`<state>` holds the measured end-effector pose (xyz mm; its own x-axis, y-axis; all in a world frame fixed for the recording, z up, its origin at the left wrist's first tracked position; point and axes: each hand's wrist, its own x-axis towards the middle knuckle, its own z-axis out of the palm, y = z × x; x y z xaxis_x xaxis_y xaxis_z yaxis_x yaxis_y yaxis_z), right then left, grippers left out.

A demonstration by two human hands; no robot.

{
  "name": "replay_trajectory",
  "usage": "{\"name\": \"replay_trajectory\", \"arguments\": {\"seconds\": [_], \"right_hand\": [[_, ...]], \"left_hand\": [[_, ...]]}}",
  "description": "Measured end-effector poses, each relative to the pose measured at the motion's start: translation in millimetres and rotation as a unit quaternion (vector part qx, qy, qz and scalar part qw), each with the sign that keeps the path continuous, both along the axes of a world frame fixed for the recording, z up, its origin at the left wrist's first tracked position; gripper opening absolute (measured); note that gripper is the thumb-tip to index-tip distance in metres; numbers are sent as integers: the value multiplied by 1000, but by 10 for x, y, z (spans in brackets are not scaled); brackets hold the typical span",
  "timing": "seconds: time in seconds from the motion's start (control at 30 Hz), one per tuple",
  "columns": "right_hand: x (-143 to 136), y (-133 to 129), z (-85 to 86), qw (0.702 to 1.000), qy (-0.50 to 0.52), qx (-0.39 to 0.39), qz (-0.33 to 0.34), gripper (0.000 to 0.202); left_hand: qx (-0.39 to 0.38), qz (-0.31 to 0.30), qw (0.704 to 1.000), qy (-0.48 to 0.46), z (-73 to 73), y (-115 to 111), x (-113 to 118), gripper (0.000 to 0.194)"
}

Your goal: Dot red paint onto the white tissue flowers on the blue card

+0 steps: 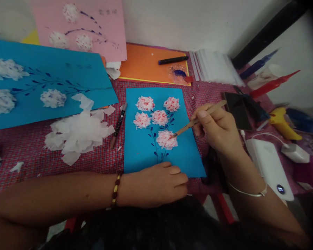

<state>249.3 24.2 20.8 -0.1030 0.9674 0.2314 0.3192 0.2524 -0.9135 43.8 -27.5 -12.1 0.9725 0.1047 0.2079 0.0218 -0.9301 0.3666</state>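
My right hand (215, 126) is closed in a pinch on a slim, flat wooden stick (186, 128). The stick's tip touches the lowest of several white paper flowers flecked with red (165, 140). These flowers sit on a blue sheet (135, 154), among painted dark blue stems and leaves. Across the sheet's lower edge rests my left hand (156, 184), its fingers curled together and their tips hidden from view. A dark dotted pen (119, 125) lies by the sheet's left edge.
Left of the sheet is a pile of white paper petals (78, 135). Behind are another blue flower picture (94, 76), a pink one (112, 34) and an orange board (143, 64) with paint. A phone (238, 109), glue gun (284, 123) and white power bank (271, 166) lie right.
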Motion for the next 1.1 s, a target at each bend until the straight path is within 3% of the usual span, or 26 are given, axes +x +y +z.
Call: {"name": "replay_trajectory", "arguments": {"seconds": [0.23,0.4,0.6,0.77,0.93,1.1], "right_hand": [[22,8,-20,999,-15,-16,24,25],[48,25,-30,999,33,-2,-35,20],[32,31,-48,999,-3,-35,24,23],[17,13,-49,998,67,-2,-14,20],[-28,-11,-44,999,7,-21,34,18],[-17,-14,-41,999,51,18,2,18]], "left_hand": [[-11,-3,1000,-6,-6,3,1,4],[-13,-6,1000,-1,-4,5,-7,6],[-14,-1,1000,-1,-20,5,-12,7],[-8,-1,1000,-8,-13,1,-16,6],[-7,-7,1000,-2,-9,8,-26,7],[-9,-8,1000,-3,-17,17,-18,8]]}}
